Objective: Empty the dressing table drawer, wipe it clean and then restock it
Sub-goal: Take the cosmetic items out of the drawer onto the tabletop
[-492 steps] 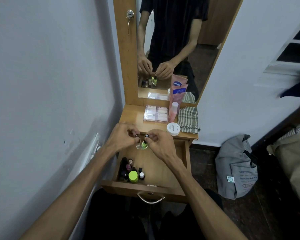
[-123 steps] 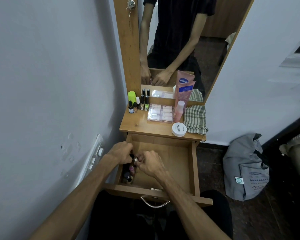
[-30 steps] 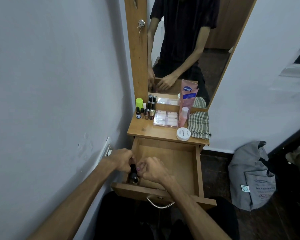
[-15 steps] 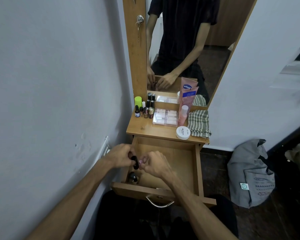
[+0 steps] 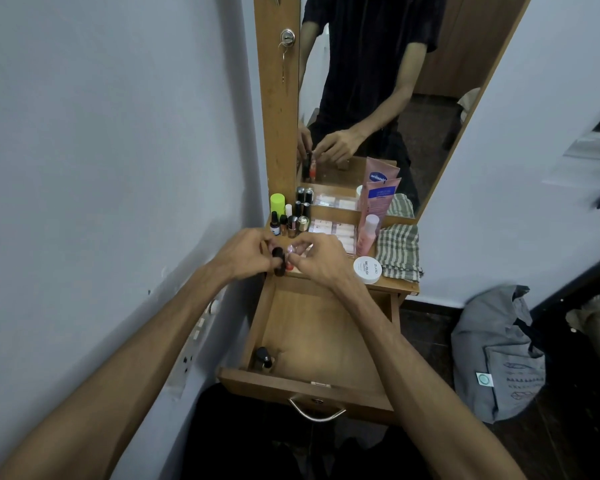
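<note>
the drawer is sitting pulled open and nearly emptied, just one dark bottle lying at its 7 o'clock corner. i'm holding my left hand curled round a dark bottle with an orange base, right hand pinching a small clear bottle, both hovering over the tabletop. at 12 o'clock the bottle cluster is standing. wiping and restocking are looking undone.

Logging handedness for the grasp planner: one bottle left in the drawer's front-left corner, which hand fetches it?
Left, probably. The last bottle sits against the drawer's left wall, under the left forearm. Both the left hand and right hand hold bottles now.
</note>
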Demonstrator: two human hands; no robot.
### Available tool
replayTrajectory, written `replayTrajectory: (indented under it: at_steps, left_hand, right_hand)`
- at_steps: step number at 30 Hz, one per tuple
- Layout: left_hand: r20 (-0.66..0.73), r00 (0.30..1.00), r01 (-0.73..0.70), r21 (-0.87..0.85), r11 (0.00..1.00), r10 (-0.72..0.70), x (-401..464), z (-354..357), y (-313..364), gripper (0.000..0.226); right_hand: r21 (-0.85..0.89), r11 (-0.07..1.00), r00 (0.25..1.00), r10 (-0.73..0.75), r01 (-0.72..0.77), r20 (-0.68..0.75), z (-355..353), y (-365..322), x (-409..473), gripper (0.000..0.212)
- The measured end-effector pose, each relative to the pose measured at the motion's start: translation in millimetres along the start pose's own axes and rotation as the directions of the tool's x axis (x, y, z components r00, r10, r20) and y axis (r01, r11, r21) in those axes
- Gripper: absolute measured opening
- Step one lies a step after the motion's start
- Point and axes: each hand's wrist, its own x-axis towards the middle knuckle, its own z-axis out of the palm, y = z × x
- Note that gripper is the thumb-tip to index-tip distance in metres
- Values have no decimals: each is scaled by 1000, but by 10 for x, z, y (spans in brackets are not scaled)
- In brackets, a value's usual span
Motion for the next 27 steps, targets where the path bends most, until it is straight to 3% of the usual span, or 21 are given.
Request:
replayTrajectory:
  at_steps: [6, 16, 27]
  left_hand:
    - [-79, 997, -12, 18, 1000, 14, 393, -86, -3, 14]
    - [-118, 993, 8, -6, 1000, -9, 779, 21, -146, 21]
    - [-120, 992, -41, 6, 999, 41, 889, 185, -204, 18]
  right_hand:
    - [-21, 1000, 996, 1, -3, -85, -83, -66, 359, 6]
    - [-127, 985, 992, 109, -118, -71, -5, 101, 668, 14]
    - [-145, 984, 990, 93, -108, -104, 31, 234, 711, 23]
